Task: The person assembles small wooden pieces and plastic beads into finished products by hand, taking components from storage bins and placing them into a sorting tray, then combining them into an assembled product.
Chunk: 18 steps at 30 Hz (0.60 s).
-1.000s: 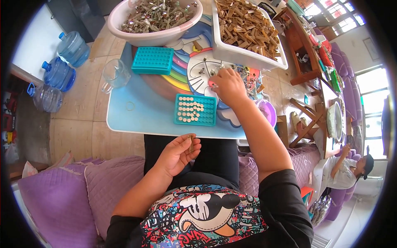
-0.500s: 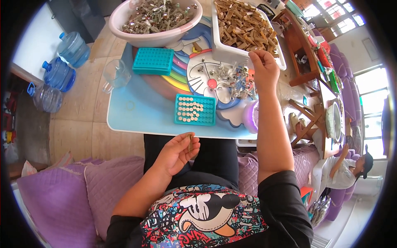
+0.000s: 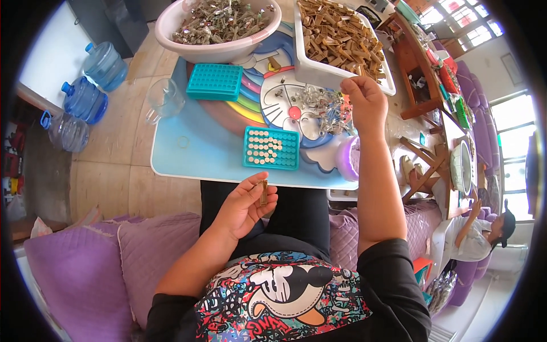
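My left hand pinches a small brown rectangular piece upright in front of the table's near edge. My right hand is at the near rim of a white bin heaped with similar brown pieces. Its fingers are closed together, and I cannot make out what is between them. Below my right hand lies a loose pile of small clear and metal parts. A teal tray with small round whitish pieces in part of its holes sits near the table's front edge.
A pink basin full of small metallic-looking parts stands at the back, beside a second teal tray. A clear jug is at the table's left. A purple round container sits at the front right. Another person is at the far right.
My left hand has turned slightly, with the brown piece still in it. The right hand remains by the white bin and has curled its fingers a little. The view has shifted slightly.
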{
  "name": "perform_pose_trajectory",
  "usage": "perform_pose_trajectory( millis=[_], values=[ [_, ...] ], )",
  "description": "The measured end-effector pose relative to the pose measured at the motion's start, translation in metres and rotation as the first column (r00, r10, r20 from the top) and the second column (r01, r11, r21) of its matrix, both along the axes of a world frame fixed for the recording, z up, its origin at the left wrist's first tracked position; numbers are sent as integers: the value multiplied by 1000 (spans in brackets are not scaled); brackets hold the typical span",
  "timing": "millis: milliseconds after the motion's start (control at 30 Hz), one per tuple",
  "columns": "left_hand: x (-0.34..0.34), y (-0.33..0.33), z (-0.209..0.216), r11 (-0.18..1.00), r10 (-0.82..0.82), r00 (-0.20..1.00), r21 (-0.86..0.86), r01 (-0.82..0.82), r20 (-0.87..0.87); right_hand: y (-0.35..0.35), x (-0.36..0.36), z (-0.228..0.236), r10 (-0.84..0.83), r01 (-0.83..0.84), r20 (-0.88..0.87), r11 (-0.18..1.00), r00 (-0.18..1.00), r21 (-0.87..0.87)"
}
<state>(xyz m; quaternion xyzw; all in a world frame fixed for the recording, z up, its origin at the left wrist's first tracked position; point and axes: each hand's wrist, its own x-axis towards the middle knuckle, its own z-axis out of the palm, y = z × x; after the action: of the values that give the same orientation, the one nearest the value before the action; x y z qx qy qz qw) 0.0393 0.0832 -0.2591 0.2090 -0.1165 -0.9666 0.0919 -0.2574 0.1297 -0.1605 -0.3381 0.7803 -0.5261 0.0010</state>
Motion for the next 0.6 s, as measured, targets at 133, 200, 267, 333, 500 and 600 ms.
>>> perform_pose_trajectory(
  millis=[133,200,267,333,500,600],
  values=[
    [-3,-5,16,998,-12,997,-57,16,73,7,34,23,119,-66,296,981,948,-183],
    [-5,-5,20,999,-14,994,-46,19,106,14,53,30,144,-82,360,980,922,-183],
    [-7,-4,23,994,7,991,-105,7,134,22,69,29,164,-94,422,979,892,-183],
    [-10,-4,23,971,29,989,-238,7,146,27,85,24,253,-129,583,961,772,-246],
    [-19,-8,37,873,122,984,-485,-46,126,34,108,5,327,-182,768,945,550,-272],
    [-20,-8,43,864,65,992,-503,-1,109,35,116,-3,373,-167,826,928,423,-334]
  ],
)
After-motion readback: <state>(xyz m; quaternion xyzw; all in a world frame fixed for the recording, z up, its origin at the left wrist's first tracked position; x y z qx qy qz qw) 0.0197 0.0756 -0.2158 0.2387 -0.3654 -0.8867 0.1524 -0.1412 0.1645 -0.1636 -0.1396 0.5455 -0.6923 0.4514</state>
